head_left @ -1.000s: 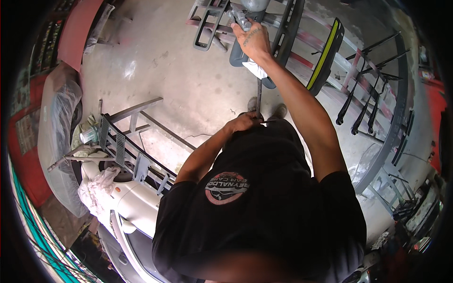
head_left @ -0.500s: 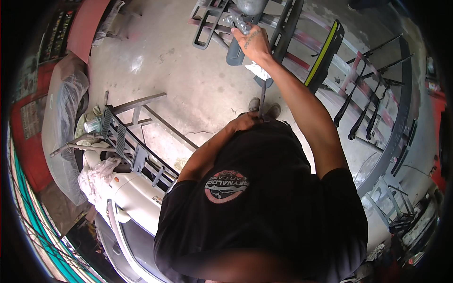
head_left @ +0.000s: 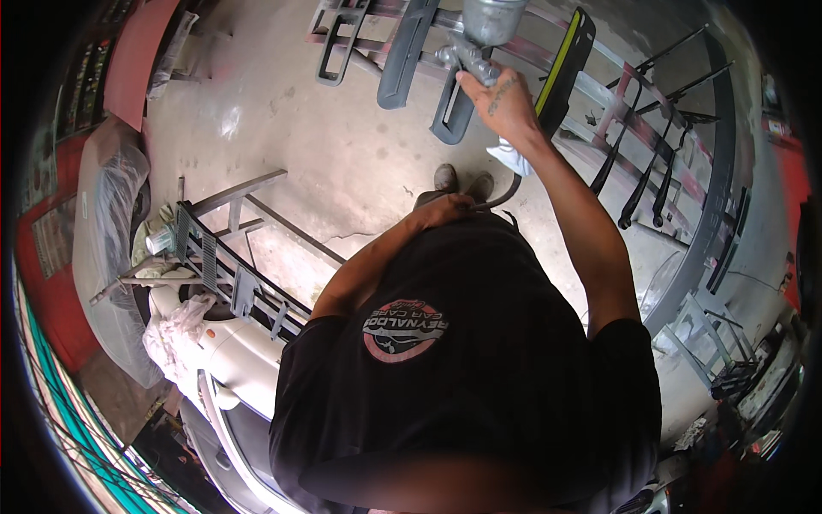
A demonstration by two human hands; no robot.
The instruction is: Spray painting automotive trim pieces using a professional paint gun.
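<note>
My right hand [head_left: 505, 107] grips a metallic spray gun [head_left: 467, 60] with a silver cup [head_left: 492, 19] on top, over a rack [head_left: 599, 94] of painted parts. Below that wrist is a white cloth or paper [head_left: 505, 158]. My left hand [head_left: 452, 207] is closed on a dark hose [head_left: 501, 195] at my waist; the hose curves up toward the gun. Beneath and beside the gun lie grey and black trim pieces [head_left: 402, 51], an open grey frame [head_left: 338, 47] and a black piece with a yellow-green strip [head_left: 561, 64].
Black wiper-like arms [head_left: 634, 171] and a long curved grey part [head_left: 695, 257] are on the right. At left stand a metal stand [head_left: 240, 197], a plastic-covered panel [head_left: 116, 240], a red panel [head_left: 128, 68] and a white car [head_left: 240, 360]. My shoes [head_left: 462, 180] are on the concrete floor.
My right hand and the spray gun have moved right and slightly down. More grey trim shows left of the gun, and the hose now bends rightward from my left hand.
</note>
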